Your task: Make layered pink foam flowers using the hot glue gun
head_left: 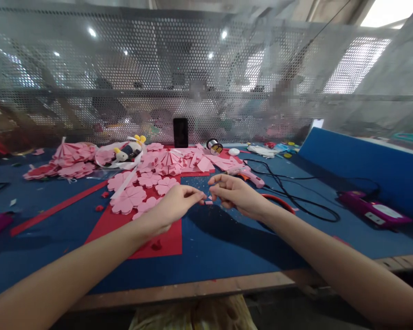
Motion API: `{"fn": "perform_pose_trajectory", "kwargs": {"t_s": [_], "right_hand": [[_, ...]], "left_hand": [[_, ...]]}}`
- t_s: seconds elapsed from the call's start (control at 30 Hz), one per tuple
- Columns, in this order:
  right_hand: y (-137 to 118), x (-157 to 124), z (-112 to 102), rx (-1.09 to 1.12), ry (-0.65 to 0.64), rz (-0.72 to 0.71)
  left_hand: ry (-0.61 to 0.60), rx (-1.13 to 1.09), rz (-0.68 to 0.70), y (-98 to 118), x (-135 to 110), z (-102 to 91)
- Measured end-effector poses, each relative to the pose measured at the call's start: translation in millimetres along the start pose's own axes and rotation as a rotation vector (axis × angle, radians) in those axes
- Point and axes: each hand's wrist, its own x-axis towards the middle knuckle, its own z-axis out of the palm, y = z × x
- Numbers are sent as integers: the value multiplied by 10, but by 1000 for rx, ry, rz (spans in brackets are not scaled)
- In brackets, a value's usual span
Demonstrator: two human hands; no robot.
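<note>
My left hand [175, 203] and my right hand [234, 194] meet above the blue table top [227, 243], fingertips pinched together on a tiny pink paper piece [208, 200] held between them. Just left of my left hand lie several pink paper flowers [137, 192] on a red paper sheet [165, 240]. A pink glue gun [245, 173] rests right behind my right hand. Part of a red ring [278, 201] shows behind my right wrist.
Folded pink paper umbrellas [74, 158] and pink scraps [199, 161] are heaped at the back. A black phone [181, 132] stands against the perforated metal screen [206, 73]. Black cables [296, 192] trail right toward a magenta device [373, 208]. A wire spool [214, 146] sits behind the scraps.
</note>
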Motion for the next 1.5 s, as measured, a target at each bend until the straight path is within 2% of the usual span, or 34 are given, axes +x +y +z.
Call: {"fn": "perform_pose_trajectory", "kwargs": {"t_s": [0.17, 0.3, 0.4, 0.47, 0.57, 0.67, 0.77, 0.87, 0.97, 1.1, 1.27, 1.33, 1.43, 1.5], "right_hand": [[-51, 3, -64, -42, 8, 15], [-152, -48, -144, -255, 28, 73], [-219, -83, -289, -398, -57, 195], [-250, -88, -406, -403, -119, 275], [-288, -68, -542, -231, -140, 310], [-324, -28, -569, 106, -74, 262], [-354, 28, -509, 452, 66, 56], [-385, 97, -457, 628, 261, -112], [-408, 161, -461, 693, 352, -99], [-376, 226, -470, 647, 330, 13], [-260, 267, -410, 521, 331, 81], [-218, 249, -368, 475, 325, 76], [-169, 168, -254, 432, 298, 62], [-143, 81, -134, 417, 271, 59]], "left_hand": [[38, -155, -117, -15, -21, -79], [68, -126, -117, 2, -82, -175], [-4, -39, -102, 39, -107, -257], [-28, -1, -94, 60, -111, -298], [-3, 38, -72, 62, -115, -323], [9, 87, -42, 34, -131, -317], [3, 141, -19, 14, -163, -295], [-22, 224, 3, 23, -200, -258], [-24, 268, 45, 37, -239, -195], [-1, 340, 223, 5, -322, -80], [-74, 505, 419, -48, -442, -4], [19, 558, 442, -43, -455, -20], [239, 522, 443, -25, -406, -70], [292, 442, 435, -25, -339, -96]]}}
